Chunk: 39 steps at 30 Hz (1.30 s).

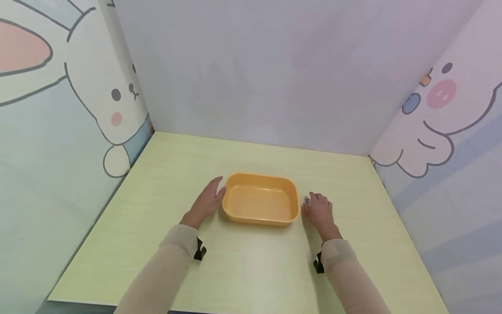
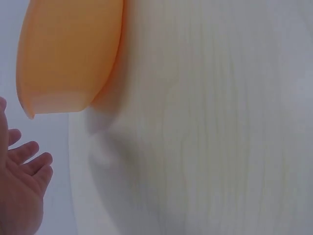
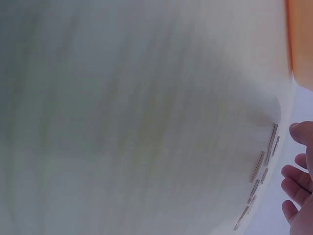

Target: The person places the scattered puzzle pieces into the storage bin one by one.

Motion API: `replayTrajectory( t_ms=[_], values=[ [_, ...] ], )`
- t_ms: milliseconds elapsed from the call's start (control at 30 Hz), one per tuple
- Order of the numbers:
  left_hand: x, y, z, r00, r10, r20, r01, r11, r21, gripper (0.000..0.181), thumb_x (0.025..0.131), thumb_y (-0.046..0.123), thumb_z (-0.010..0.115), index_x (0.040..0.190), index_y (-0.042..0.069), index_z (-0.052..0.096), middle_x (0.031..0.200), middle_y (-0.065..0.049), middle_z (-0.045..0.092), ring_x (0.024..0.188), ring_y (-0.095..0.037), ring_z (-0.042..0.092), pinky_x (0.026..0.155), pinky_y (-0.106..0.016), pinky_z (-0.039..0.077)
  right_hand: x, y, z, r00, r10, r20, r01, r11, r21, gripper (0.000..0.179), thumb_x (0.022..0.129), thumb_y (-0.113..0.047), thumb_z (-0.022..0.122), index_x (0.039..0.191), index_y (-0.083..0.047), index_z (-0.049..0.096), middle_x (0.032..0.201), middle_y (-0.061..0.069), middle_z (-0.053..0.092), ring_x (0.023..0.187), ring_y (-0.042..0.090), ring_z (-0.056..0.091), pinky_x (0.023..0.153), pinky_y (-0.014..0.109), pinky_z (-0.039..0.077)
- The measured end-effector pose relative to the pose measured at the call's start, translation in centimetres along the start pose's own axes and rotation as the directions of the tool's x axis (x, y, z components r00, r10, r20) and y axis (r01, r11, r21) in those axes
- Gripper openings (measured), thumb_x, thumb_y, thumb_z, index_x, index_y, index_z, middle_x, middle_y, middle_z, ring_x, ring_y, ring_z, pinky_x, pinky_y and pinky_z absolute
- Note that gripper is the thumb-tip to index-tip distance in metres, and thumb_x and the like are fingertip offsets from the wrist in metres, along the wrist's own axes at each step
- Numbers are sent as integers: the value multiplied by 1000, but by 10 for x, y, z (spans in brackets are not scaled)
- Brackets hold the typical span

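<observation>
Desk: pale yellow-green in the head view, fine wood grain, (image 1: 255, 266) surface lightly glossy toward the near side. Orange-yellow basin (image 1: 260, 203) sits upright about mid-desk, long side running left to right. Several thin, narrow pieces (image 3: 257, 167) lie close together right of it; kind unclear.

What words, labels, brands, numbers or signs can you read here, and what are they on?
None can be read.
The orange tray and cartoon drawings: no lettering visible.
A dark mark cut off at the head view's top edge: unclear.
The small thing near the right hand: too small to tell.
</observation>
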<state>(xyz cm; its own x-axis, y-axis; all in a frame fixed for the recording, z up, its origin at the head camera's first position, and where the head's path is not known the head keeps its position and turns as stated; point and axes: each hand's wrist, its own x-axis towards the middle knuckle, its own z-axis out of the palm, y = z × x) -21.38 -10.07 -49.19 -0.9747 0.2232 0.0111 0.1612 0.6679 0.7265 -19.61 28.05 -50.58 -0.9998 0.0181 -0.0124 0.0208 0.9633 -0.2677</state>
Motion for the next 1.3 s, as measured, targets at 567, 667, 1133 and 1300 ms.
replayTrajectory(
  t_ms=[567,667,1133,1300],
  values=[
    [-2,-3,12,996,-89,-8,88,987,-133,54,104,30,42,151,6,30,149,-17,37,132,-35,41,107,-51,34,14,5,-4,990,26,140,-26,1000,-5,45,98,-20,55,135,6,49,131,28,47,123,46,38,99,62,30],
    [-2,-2,13,995,-101,-2,99,981,-166,53,104,29,42,151,7,30,150,-16,37,132,-34,41,106,-52,35,16,4,-5,986,23,163,-22,1000,-12,43,100,-18,53,135,4,51,131,26,48,123,45,40,99,62,30],
    [-1,-3,22,993,-115,-8,107,944,-311,49,104,23,41,150,8,33,150,-11,38,131,-30,44,106,-47,37,23,10,-3,983,-10,184,21,998,-57,27,100,-15,53,121,-3,62,116,19,54,112,42,47,90,61,34],
    [1,-4,24,992,-125,-18,112,938,-327,48,104,24,40,150,9,34,150,-10,39,130,-28,45,107,-46,37,24,8,-6,982,-8,191,16,999,-37,22,100,-15,54,116,-6,65,111,16,55,110,40,48,90,60,33]
  ],
)
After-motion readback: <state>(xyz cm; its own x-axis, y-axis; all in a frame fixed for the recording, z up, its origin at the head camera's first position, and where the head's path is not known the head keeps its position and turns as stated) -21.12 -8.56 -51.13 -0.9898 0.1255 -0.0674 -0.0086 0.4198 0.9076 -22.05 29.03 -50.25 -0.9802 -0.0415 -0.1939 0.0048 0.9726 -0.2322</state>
